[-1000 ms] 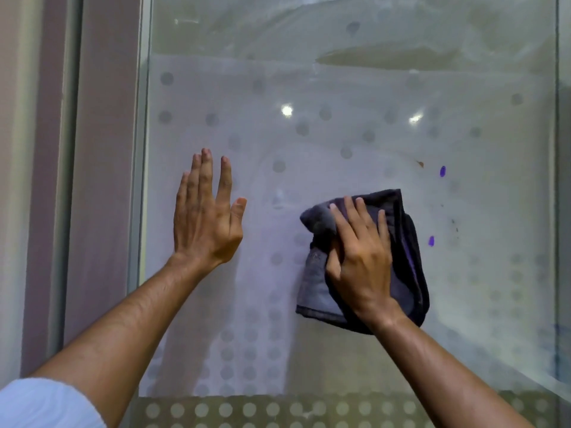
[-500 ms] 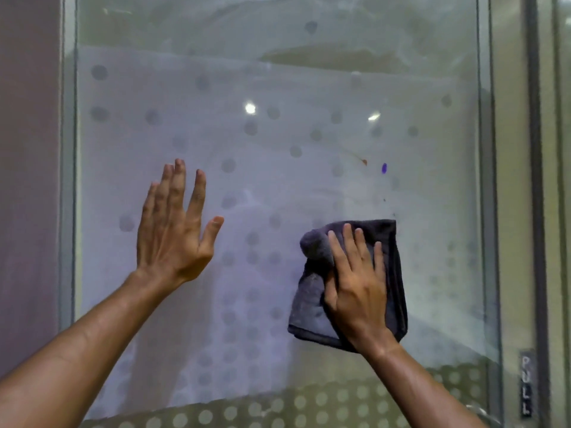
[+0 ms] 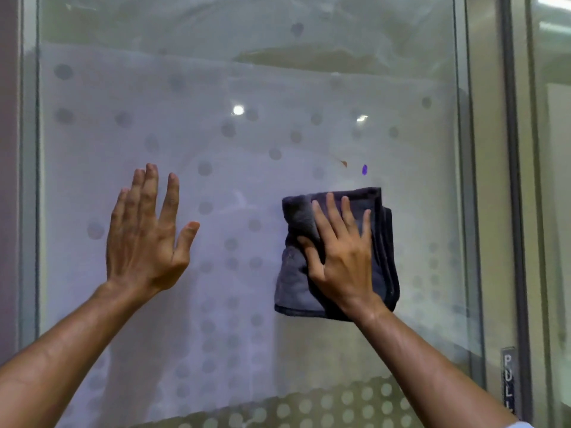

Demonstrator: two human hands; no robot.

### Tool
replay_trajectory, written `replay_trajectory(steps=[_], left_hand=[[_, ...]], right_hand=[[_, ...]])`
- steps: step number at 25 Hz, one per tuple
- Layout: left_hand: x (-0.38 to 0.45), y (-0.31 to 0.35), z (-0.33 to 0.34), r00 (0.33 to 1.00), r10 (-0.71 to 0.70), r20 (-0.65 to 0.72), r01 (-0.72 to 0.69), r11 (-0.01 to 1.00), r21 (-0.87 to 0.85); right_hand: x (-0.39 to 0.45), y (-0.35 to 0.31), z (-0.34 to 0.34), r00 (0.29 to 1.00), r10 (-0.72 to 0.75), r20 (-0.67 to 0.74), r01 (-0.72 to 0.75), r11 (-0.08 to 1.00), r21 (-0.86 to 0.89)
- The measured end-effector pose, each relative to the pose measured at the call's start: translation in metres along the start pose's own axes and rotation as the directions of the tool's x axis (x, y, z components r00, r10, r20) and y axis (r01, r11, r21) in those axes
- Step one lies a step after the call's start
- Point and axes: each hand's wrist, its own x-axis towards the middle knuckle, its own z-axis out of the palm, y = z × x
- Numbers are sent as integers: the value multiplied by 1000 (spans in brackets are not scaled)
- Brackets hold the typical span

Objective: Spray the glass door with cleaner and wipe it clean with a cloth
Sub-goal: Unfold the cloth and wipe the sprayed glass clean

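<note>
The glass door (image 3: pixel 247 88) fills the view, frosted with rows of grey dots. My right hand (image 3: pixel 341 257) presses a folded dark grey cloth (image 3: pixel 383 242) flat against the glass at centre right, fingers straight and spread. My left hand (image 3: pixel 145 239) lies flat on the glass to the left of the cloth, fingers straight and pointing up. A small purple spot (image 3: pixel 364 169) and a brown mark (image 3: pixel 344 163) sit on the glass just above the cloth. No spray bottle is in view.
The door's metal edge (image 3: pixel 462 180) runs down the right side. Beyond it stands a dark vertical frame (image 3: pixel 514 211) with a "PULL" label (image 3: pixel 508 378) low down. A frame strip (image 3: pixel 29 180) borders the glass on the left.
The cloth under my right hand slid down the glass, then back up a little. The view shifted right, bringing the door's right edge and the PULL label into sight. My left hand stays on the glass.
</note>
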Motion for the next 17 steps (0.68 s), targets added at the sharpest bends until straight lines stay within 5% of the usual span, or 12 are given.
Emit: replay_trajectory(steps=[6,12,14,17], left_hand=[[0,-2,-2,1000,6,-1,-6,1000,5],[0,-2,0,1000,13,0,-13,999,29],[0,0,2,1000,6,-9,-6,999,32],[1,0,1,1000,13,-8,-13,1000,21]], right_hand=[[-24,47,-4,980,163,-119,-170,984,-59],[69,61,-2,834,507,-217,-486,861,148],[100,44,-1,872,451,-190,-425,890,164],[108,3,6,977,165,-138,-148,981,126]])
